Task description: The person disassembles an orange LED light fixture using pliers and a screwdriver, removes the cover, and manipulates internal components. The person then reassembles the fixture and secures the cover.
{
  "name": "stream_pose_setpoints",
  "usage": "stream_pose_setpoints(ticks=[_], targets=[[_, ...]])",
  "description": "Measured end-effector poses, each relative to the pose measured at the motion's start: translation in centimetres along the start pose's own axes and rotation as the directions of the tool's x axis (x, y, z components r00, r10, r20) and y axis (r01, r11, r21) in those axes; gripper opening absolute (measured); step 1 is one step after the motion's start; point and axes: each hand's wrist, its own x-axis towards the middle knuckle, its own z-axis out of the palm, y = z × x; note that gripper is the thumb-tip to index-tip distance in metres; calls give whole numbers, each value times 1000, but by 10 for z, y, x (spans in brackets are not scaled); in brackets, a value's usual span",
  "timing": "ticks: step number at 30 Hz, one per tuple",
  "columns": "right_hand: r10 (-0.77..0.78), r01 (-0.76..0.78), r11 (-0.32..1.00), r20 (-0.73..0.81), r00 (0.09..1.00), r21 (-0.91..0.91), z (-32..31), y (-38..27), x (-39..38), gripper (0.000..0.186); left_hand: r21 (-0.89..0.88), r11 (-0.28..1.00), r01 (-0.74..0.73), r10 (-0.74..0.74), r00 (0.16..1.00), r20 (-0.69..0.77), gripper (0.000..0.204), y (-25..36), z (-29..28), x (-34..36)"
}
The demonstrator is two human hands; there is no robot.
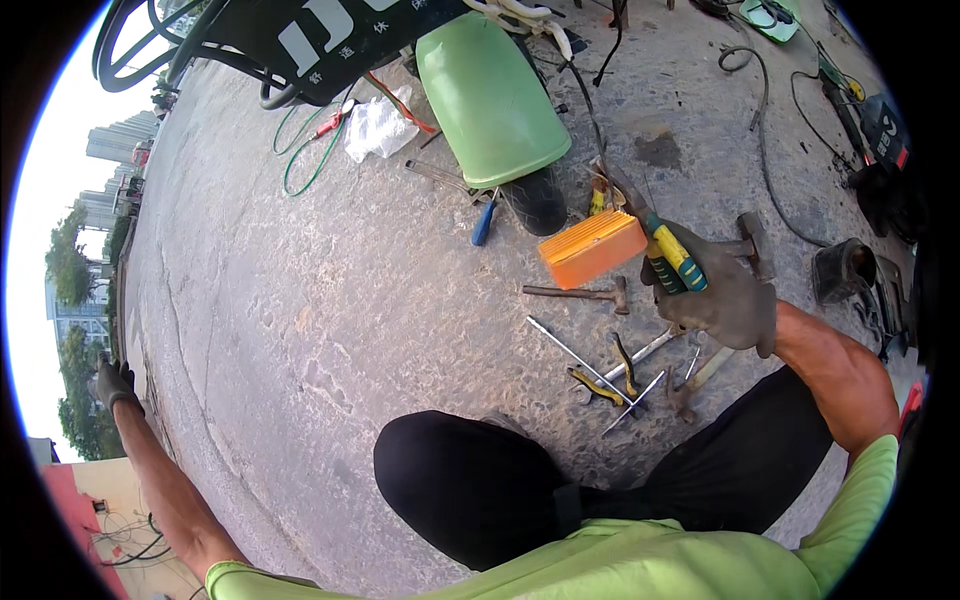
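My right hand [705, 295], in a dark glove, is closed on long-nosed pliers with yellow-and-teal handles [675, 250]. An orange ribbed plastic block [590, 255] is just left of the pliers; I cannot tell whether they touch. My left hand [117, 382], also gloved, is out at the far left, fingers apart, holding nothing visible. A hammer [570, 292] lies below the block, another [762, 245] to its right. Below my right hand lie pliers [597, 385], wrenches [640, 355] and metal rods [560, 340].
A light-green mudguard [480, 95] over a black tyre [535, 200] stands ahead, under a black frame [260, 40]. A blue screwdriver [485, 220], white plastic bag [380, 125] and green hose [300, 165] lie on the concrete [260, 300]. Cables [765, 120] and a black container [840, 272] are right.
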Motion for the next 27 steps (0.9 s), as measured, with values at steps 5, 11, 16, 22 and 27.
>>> stream_pose_setpoints(ticks=[5,11,16,22,27], targets=[[24,-24,1000,-57,998,-9,7,-1,5,73,144,972,187,-111,900,-422,68,1,-66,13],[-22,14,994,-72,997,-106,1,2,1,83,97,986,137,-102,948,-303,56,-65,-76,75],[-51,48,988,-12,999,-148,3,8,7,78,106,980,168,-188,955,231,65,-117,29,48],[-154,141,833,21,988,-534,-1,20,6,17,34,985,-169,28,352,936,44,-153,243,-278],[-286,245,871,-34,957,-425,1,31,3,40,-455,747,-484,324,-331,886,44,-146,278,-546]])
